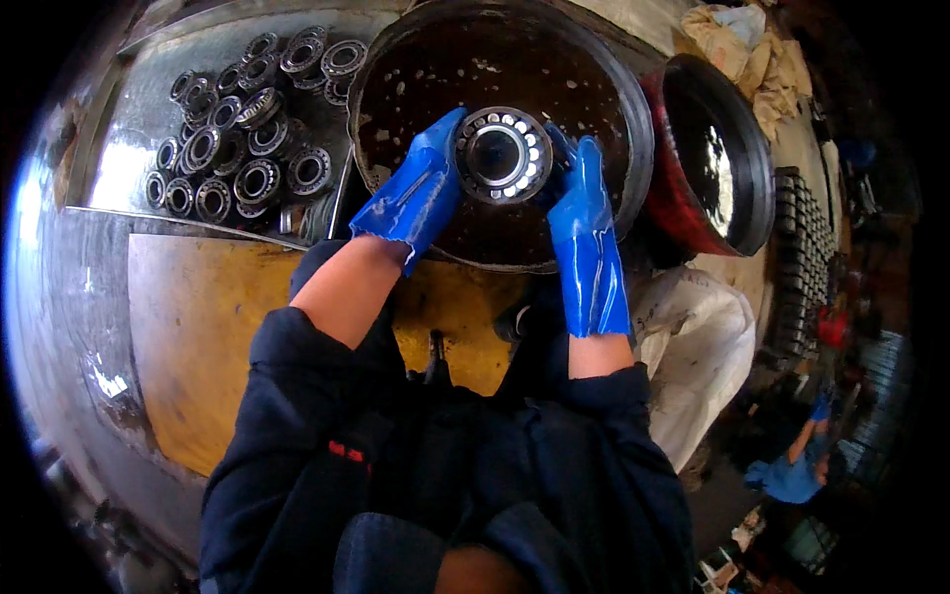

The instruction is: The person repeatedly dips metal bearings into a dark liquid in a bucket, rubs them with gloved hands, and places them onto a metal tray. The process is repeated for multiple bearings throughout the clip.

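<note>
Between my two blue-gloved hands is a roller bearing [527,176], a dark steel ring with shiny rollers around an open bore. My left hand [421,188] presses its left side, fingers closed along the edge. My right hand [582,203] grips the opposite side, its fingertips partly hidden behind the bearing. The bearing is held above a large round drum [635,148] of dark liquid with pale flecks on the surface.
A metal tray [129,129] at the left bears many similar bearings [257,181]. Right of the drum stands a red drum [683,203] with dark liquid. A white sack [708,342], brown crumpled paper [762,74] and stacked parts [800,257] lie further right. Another person [787,475] works at the lower right.
</note>
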A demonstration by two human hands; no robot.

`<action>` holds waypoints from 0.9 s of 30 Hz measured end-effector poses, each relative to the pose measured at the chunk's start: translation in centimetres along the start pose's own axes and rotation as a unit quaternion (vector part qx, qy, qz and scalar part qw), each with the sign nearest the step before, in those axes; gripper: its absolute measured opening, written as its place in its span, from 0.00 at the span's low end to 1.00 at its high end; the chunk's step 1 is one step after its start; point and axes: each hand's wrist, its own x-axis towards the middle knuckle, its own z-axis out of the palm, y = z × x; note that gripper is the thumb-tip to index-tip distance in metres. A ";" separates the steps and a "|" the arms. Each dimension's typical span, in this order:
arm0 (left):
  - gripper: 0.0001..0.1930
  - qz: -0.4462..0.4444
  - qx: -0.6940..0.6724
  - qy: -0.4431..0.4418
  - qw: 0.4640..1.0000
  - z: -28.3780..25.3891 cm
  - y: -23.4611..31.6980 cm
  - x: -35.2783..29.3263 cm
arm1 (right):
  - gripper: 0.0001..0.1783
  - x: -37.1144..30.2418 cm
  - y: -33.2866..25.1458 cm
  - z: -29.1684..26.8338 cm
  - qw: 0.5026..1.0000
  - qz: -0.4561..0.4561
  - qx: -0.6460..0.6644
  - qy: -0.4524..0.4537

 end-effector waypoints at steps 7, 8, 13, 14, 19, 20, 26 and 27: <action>0.14 -0.066 -0.114 0.047 0.990 1.1 2.1 -0.3 | 0.29 -0.2 0.9 -0.2 0.982 -0.113 -0.150 -0.007; 0.14 -0.060 -0.144 0.063 0.986 1.3 1.0 0.0 | 0.29 -0.3 0.7 -0.2 0.978 -0.127 -0.166 -0.005; 0.19 -0.294 -0.226 0.106 0.922 1.1 -1.8 2.6 | 0.27 -0.5 1.2 0.2 0.967 -0.153 -0.206 -0.009; 0.19 -0.295 -0.227 0.103 0.922 1.4 -1.5 2.4 | 0.27 -0.7 1.1 0.0 0.965 -0.156 -0.210 -0.004; 0.18 -0.194 -0.032 0.046 0.979 1.3 -1.7 1.9 | 0.23 -0.7 1.5 0.4 0.965 -0.129 -0.224 0.033; 0.17 -0.204 -0.003 0.044 0.978 0.9 -2.2 2.0 | 0.23 -0.7 1.6 0.6 0.962 -0.119 -0.240 0.050; 0.19 0.051 0.186 -0.038 0.980 0.6 3.3 -0.1 | 0.21 0.5 1.4 -0.6 0.968 -0.140 -0.199 0.066; 0.21 0.086 0.179 -0.033 0.980 0.8 4.0 -0.5 | 0.20 2.1 1.5 -1.2 0.967 -0.136 -0.212 0.047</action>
